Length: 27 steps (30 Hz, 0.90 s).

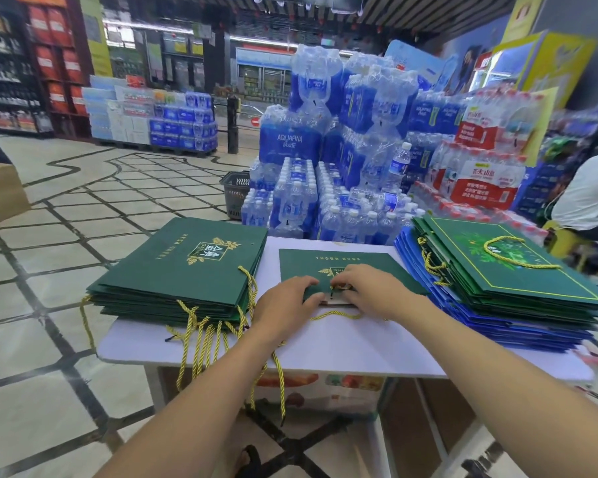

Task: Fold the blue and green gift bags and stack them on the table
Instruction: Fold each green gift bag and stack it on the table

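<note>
A single green gift bag lies flat in the middle of the white table, its gold cord handle trailing toward me. My left hand rests on the bag's near edge with fingers stretched flat. My right hand is at the same edge, fingertips curled and pinching it by the cord holes. A stack of folded green bags sits on the left of the table. On the right stands a taller stack of blue bags with green bags on top.
Shrink-wrapped packs of bottled water are piled just behind the table. A black shopping basket sits on the tiled floor. A seated person in a white shirt is at the far right. A cardboard box is at the left.
</note>
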Tool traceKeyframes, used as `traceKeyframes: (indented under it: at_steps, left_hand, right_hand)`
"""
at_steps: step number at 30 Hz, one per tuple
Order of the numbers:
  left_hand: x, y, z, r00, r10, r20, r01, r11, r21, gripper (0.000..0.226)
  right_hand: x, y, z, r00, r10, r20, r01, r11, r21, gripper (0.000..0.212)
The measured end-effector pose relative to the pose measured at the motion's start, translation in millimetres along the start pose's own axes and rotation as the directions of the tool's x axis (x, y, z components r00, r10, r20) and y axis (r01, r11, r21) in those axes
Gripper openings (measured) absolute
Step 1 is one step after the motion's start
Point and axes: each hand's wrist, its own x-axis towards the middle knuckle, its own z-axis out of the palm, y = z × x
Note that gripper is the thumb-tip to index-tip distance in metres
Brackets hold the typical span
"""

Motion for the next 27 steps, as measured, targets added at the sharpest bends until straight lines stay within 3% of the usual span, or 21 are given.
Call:
traceKeyframes:
  at_steps: [5, 11, 14, 16, 17, 18, 20, 22, 25, 27]
  left_hand:
    - [3.3, -1.8, 1.5, 0.999, 0.034, -0.016, -0.034, 0.999, -0.008, 0.028]
    - [7.2, -9.4, 8.0, 0.997, 0.040, -0.064, -0.044, 0.997, -0.060, 0.039]
    - [8.9, -11.1, 10.3, 0.997, 0.021, -0.079, -0.027, 0.997, -0.075, 0.038]
    - [9.7, -10.8, 11.3, 0.995, 0.007, -0.099, -0.017, 0.995, -0.094, 0.039]
    - [10.0, -10.4, 11.5, 0.994, 0.003, -0.106, -0.014, 0.994, -0.110, 0.039]
    - [9.6, -9.3, 10.8, 0.993, 0.001, -0.115, -0.015, 0.993, -0.120, 0.040]
    - [7.7, -5.9, 7.8, 0.990, -0.004, -0.138, -0.014, 0.991, -0.131, 0.043]
    - [8.3, -6.7, 7.4, 0.988, -0.018, -0.150, -0.003, 0.991, -0.134, 0.042]
    - [9.9, -10.3, 9.0, 0.991, -0.021, -0.135, 0.005, 0.994, -0.112, 0.036]
    - [10.8, -11.2, 10.4, 0.992, -0.017, -0.125, 0.004, 0.995, -0.101, 0.037]
  right_hand:
    - [2.3, 2.7, 0.6, 0.997, -0.057, -0.048, 0.054, 0.997, -0.056, 0.031]
    - [4.0, 4.7, 5.4, 0.993, -0.064, -0.101, 0.060, 0.997, -0.044, 0.029]
    - [-6.4, 4.8, 5.9, 0.946, -0.049, -0.321, 0.048, 0.999, -0.011, 0.036]
    - [-20.9, -1.5, 7.6, 0.831, 0.012, -0.556, 0.057, 0.993, 0.106, 0.019]
    - [-28.2, -6.3, 9.9, 0.796, 0.077, -0.600, 0.039, 0.983, 0.179, 0.012]
    - [-34.2, -12.5, 11.4, 0.807, 0.161, -0.569, -0.004, 0.963, 0.268, 0.012]
    - [-37.2, -27.8, 13.3, 0.906, 0.317, -0.279, -0.164, 0.874, 0.458, 0.017]
    - [-31.1, -41.3, 17.4, 0.915, 0.402, 0.018, -0.312, 0.680, 0.663, 0.013]
    - [-16.0, -52.6, 22.7, 0.845, 0.503, 0.181, -0.347, 0.258, 0.902, 0.016]
    - [-8.1, -57.0, 23.7, 0.804, 0.550, 0.225, -0.324, 0.088, 0.942, 0.013]
